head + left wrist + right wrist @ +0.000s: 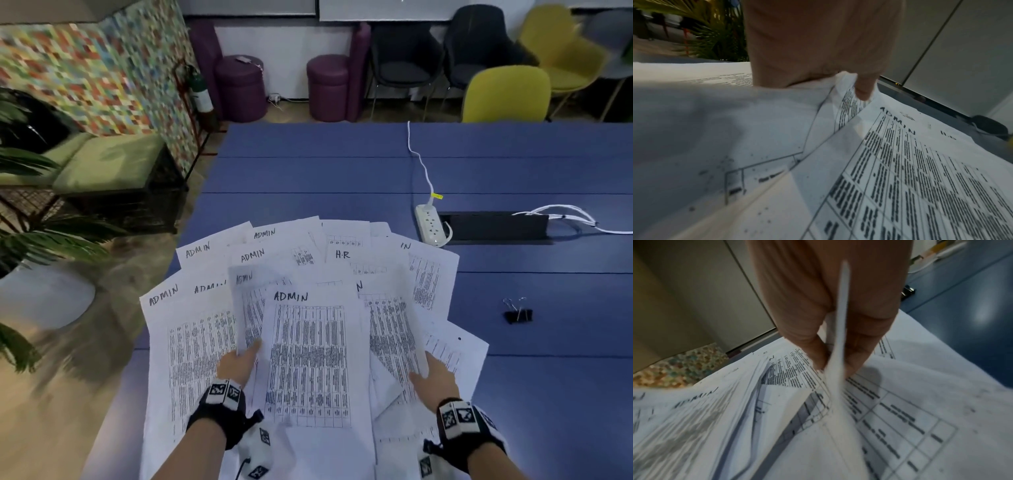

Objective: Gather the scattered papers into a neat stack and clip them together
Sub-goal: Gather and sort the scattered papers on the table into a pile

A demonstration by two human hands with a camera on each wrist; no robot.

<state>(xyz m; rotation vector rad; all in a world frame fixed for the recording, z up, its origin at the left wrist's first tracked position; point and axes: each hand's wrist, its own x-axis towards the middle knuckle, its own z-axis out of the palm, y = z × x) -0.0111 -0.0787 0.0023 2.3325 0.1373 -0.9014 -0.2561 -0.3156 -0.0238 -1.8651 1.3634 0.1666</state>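
Note:
Several white printed papers [308,342], headed ADMIN or H.R, lie fanned and overlapping on the near part of the blue table [342,171]. My left hand [239,363] pinches the lower edge of one raised ADMIN sheet [250,308]; its thumb [864,87] presses that sheet [846,100]. My right hand [431,373] pinches the edge of another sheet [394,329], which stands on edge between thumb and fingers [857,353] in the right wrist view. A black binder clip [518,313] lies on the table to the right of the papers, apart from both hands.
A white power strip [430,224] with its cord and a black cable slot [496,226] lie beyond the papers. Yellow and dark chairs [507,92] stand past the table's far edge. The table's left edge runs by a potted plant [34,240].

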